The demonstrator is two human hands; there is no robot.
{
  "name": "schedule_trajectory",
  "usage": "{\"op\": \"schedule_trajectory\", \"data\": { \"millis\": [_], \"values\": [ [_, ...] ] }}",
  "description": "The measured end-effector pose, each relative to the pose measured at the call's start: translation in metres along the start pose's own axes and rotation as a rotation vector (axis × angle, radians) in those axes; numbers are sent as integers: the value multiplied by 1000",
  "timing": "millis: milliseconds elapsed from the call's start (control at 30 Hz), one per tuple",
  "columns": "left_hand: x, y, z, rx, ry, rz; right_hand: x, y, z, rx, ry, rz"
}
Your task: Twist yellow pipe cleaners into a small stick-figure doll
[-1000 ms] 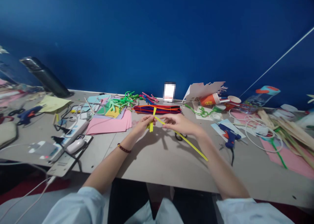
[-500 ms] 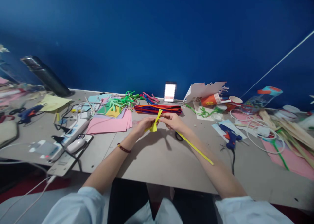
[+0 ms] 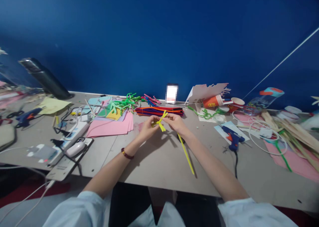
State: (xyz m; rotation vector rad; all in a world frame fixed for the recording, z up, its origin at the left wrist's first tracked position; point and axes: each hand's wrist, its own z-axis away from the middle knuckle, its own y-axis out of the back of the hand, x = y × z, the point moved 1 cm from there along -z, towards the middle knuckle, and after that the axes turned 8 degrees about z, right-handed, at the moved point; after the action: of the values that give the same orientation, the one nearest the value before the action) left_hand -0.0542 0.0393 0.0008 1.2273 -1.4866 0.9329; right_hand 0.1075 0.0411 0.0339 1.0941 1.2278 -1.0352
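My left hand (image 3: 150,126) pinches a bundle of bent yellow pipe cleaners (image 3: 162,127) at the middle of the table. My right hand (image 3: 175,121) closes its fingers on the same yellow piece from the other side, close to the left fingertips. One long yellow pipe cleaner (image 3: 186,154) runs out below my right hand and slants toward the table's front edge. Just behind both hands lies a bundle of red, orange and purple pipe cleaners (image 3: 159,111). A dark round object (image 3: 182,140) is partly hidden beside my right wrist.
Pink paper sheets (image 3: 109,127) and green pipe cleaners (image 3: 124,103) lie on the left, beside a power strip (image 3: 71,139) and a phone (image 3: 61,167). To the right are a blue glue gun (image 3: 233,137), orange paper cups (image 3: 213,101) and a white cable (image 3: 285,142).
The bent yellow piece has tilted and shifted slightly right between my fingers. The long yellow end has swung left, from across my right forearm to between my arms.
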Motion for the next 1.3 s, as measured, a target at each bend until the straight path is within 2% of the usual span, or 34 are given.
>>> {"op": "schedule_trajectory", "data": {
  "millis": [133,200,500,700,867,1033,1167,1233,1300],
  "values": [
    [5,4,4,49,-217,-400,8,-1,-3,31,13,-3],
    [7,5,6,78,-287,-511,11,-3,-3,26,18,-4],
    [4,6,8,121,-363,-635,14,-11,-1,54,26,79],
    [9,7,5,116,-227,-345,17,-11,-1,-3,38,-2],
    [11,5,0,60,25,46,16,-8,-3,-55,32,-52],
    [12,1,1,-22,171,387,19,-8,-4,-132,22,-171],
    [10,-4,3,-99,401,643,23,-9,-3,-226,36,-201],
    [8,-7,3,-109,470,733,23,-9,-3,-228,42,-197],
    [6,-8,3,-96,510,778,23,-9,-3,-177,61,-182]
  ]
}}
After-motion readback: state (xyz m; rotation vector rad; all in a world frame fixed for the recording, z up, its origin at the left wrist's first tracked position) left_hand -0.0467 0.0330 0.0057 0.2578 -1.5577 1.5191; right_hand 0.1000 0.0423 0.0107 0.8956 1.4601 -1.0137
